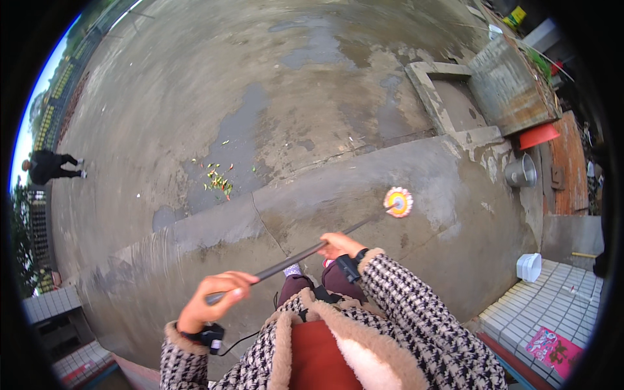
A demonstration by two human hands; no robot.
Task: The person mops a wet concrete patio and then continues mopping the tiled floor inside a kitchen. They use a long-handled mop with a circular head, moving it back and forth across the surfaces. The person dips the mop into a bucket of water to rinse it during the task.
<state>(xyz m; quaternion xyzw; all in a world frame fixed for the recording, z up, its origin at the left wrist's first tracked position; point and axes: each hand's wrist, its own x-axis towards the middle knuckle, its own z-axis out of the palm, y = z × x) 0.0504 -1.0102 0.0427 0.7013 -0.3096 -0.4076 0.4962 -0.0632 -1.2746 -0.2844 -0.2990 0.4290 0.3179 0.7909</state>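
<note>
My left hand [217, 295] is closed around the upper end of a grey mop handle [292, 261], whose rounded tip pokes out below the palm. Farther down the same shaft, my right hand [339, 245] grips it with the fingers wrapped over. The handle slants up to the right to a round mop head [398, 202] with an orange-yellow disc and a pink-and-white fringe, which lies over the wet concrete floor [351, 190]. Both wrists carry black strapped devices.
Scattered leaves and red bits [218, 180] lie near a puddle ahead. At right are a concrete basin [441, 109], a red tub [538, 136], a metal bucket [520, 171] and a white container [529, 267] by a tiled ledge [516, 302]. A person [48, 166] stands far left.
</note>
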